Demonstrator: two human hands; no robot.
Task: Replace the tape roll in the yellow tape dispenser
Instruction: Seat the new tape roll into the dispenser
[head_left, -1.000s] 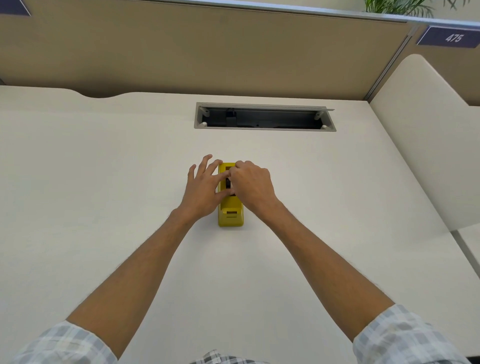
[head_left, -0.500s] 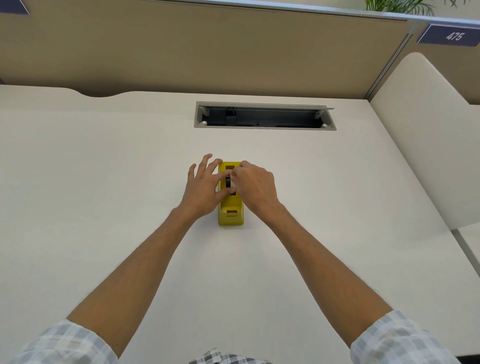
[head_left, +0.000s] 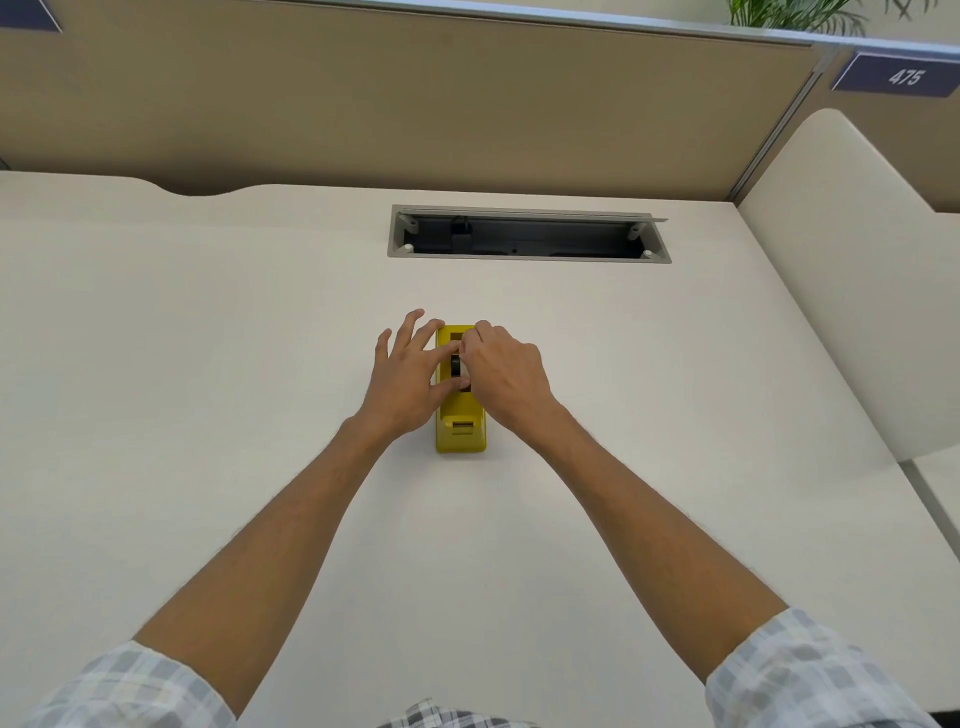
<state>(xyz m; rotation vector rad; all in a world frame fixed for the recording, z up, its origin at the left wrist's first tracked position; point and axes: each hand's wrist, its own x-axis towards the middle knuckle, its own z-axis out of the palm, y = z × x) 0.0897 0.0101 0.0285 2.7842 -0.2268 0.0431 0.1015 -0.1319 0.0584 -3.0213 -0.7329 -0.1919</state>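
Mid-tabletop, the left hand (head_left: 410, 376) steadies the weighty-looking yellow tape dispenser (head_left: 461, 415), fingers spread, while the right hand (head_left: 506, 376) pinches its small, light black tape roll (head_left: 455, 365).

text: "475" | white italic digits | on dark blue plate (head_left: 901, 76) | plate on partition panel (head_left: 415, 98), top right | no other legible text

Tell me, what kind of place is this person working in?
Most likely an office cubicle. A tan fabric partition panel backs the pale cream desk, a dark blue number plate reading 475 marks the neighbouring bay, and a grey metal cable hatch is set into the desktop.
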